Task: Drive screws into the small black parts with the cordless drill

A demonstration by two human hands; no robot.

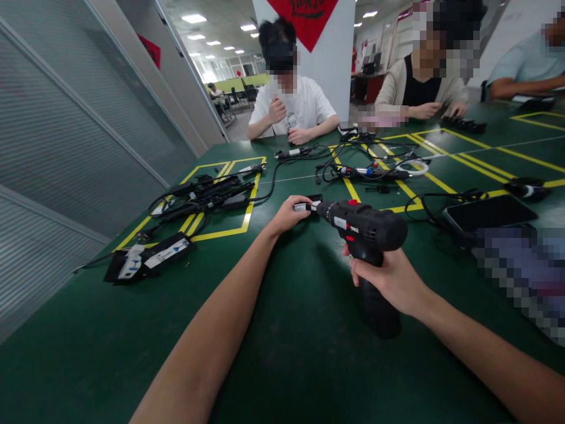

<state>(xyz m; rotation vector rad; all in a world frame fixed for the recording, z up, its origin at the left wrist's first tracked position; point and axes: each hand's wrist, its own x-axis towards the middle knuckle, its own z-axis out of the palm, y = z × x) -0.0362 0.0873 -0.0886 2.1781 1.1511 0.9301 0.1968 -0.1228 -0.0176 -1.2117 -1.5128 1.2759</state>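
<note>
A black cordless drill (366, 227) with red switches is gripped by its handle in my right hand (395, 280), its chuck pointing forward and left. The drill's bit reaches a small black piece with a pale label (303, 206), which lies on the green table. My left hand (289, 215) closes its fingers around that piece from the left side. Whether the bit touches a screw is too small to tell. The underside of the piece is hidden by my fingers.
Tangled black cables and adapters (212, 197) lie at the left, with black labelled parts (150, 256) nearer. More cables and tools (375, 171) lie ahead. A black tablet-like device (489, 212) rests at the right. A person (293, 106) sits opposite; others sit at the far right.
</note>
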